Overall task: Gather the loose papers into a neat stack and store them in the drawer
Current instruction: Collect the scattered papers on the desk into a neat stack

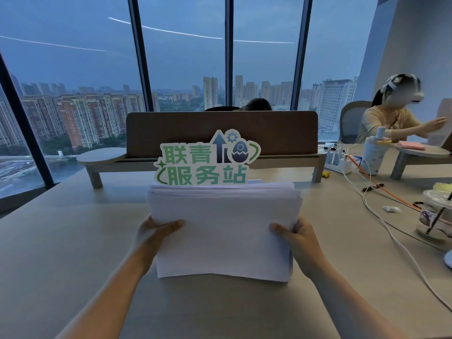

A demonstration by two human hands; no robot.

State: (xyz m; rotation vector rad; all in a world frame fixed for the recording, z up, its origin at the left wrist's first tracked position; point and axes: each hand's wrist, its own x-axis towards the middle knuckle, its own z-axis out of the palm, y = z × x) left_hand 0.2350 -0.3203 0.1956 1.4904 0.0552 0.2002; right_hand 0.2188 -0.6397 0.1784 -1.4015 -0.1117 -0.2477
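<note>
Two bare hands gripping one thick stack of white papers [223, 231] over the pale table [61, 241], well forward of the body; going left to right: tall window panes [73, 69] showing a dusk sky and apartment blocks beyond the far left edge; a low wooden shelf riser [102, 157] standing on short legs, its round end sticking out to the left; behind it, a brown divider panel [220, 128] rising upright; leaning in front of the panel, a cut-out sign [205, 162] with green characters, its lower edge hidden behind the top of the stack; left hand [154, 231] clasping the stack's left edge, thumb lying across the front sheet, the other fingers hidden behind the paper; stack being held tilted up toward the camera, upper edges slightly fanned and uneven, bottom edge hanging just above or touching the table, hard telling which; right hand [296, 234] clasping the right edge in the same way, thumb on the front sheet; further right, a white power strip [338, 162] sitting near the riser's leg, white and orange cables [381, 209] trailing across the table; a patterned bottle [373, 155] standing upright; a clear plastic cup [435, 216] near the right edge; another person [391, 118] sitting at the far right, wearing a headset.
</note>
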